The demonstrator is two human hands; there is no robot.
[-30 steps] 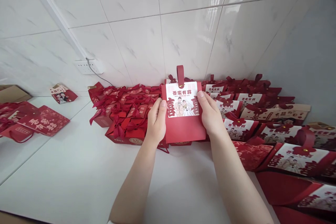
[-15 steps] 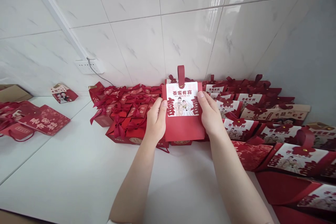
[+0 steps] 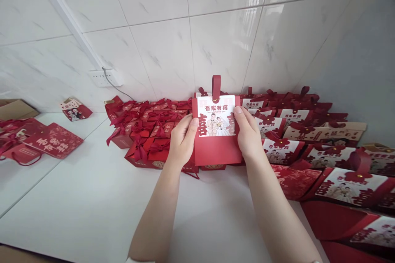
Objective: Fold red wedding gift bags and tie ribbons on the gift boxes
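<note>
A red wedding favour box (image 3: 217,150) is held up between both hands, its front facing me. It has a white label with a printed bride and groom, and a red strap loop (image 3: 216,86) rises from its top. My left hand (image 3: 182,136) grips its left edge, thumb at the front. At the right edge my right hand (image 3: 249,132) is closed the same way, thumb near the label's corner. The fingers behind the box are hidden. Just behind it, red boxes with ribbon bows (image 3: 154,131) stand in a cluster on the white table (image 3: 101,205).
Rows of similar favour boxes (image 3: 348,185) fill the right side. On the left lie red gift bags (image 3: 55,141) and a small printed box (image 3: 75,109). A wall socket (image 3: 105,77) with a cable sits on the tiled wall (image 3: 160,49) behind.
The favour box has shifted very slightly to the right in both hands, and its strap loop leans a bit more. The grip is unchanged; the surrounding boxes have stayed put.
</note>
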